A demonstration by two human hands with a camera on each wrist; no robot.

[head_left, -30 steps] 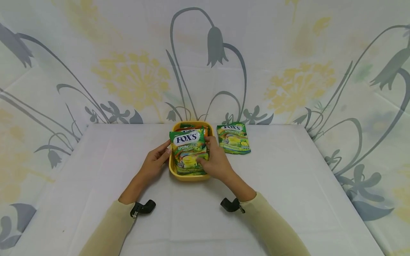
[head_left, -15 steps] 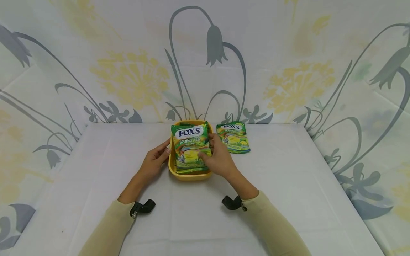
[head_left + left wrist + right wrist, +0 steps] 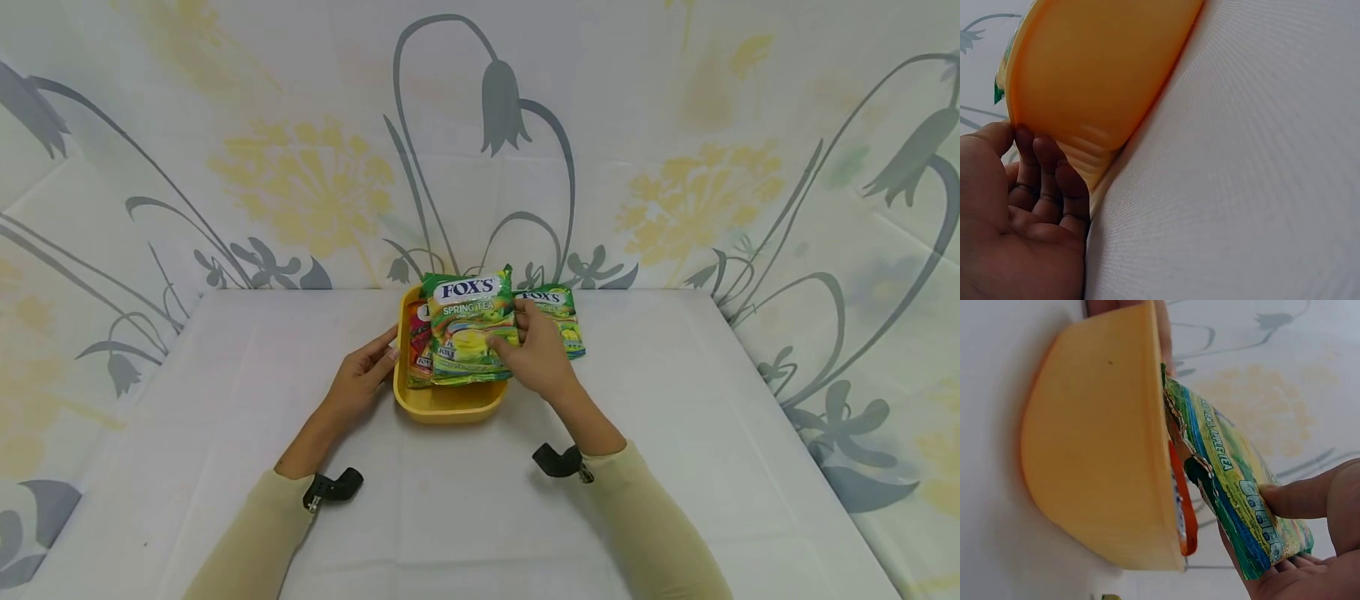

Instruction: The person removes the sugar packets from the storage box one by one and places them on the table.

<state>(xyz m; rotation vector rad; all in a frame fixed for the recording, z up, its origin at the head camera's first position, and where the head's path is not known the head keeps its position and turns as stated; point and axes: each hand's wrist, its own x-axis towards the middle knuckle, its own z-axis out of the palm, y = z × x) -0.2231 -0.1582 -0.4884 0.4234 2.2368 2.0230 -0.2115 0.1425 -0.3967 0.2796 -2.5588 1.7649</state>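
In the head view, my right hand point(image 3: 546, 357) grips a green Fox's Spring Tea candy packet point(image 3: 467, 310), thumb on its front. The packet is raised and tilted over a yellow plastic tub point(image 3: 450, 416), as the right wrist view also shows. My left hand point(image 3: 360, 379) holds the tub's left side. Up close in the left wrist view, the thumb of that hand point(image 3: 1029, 219) is at the rim and its bent fingers lie against the outer wall. Inside the tub, a red Fox's packet point(image 3: 418, 367) is partly hidden by the green one.
Just right of the tub, another green Fox's packet point(image 3: 567, 317) lies on the white-covered table point(image 3: 450, 517), partly behind my right hand. A floral-printed cloth point(image 3: 315, 167) stands along the table's back edge.
My right hand has lifted the green packet up and to the right, uncovering the red packet and the tub's front part. The left hand has stayed at the tub.
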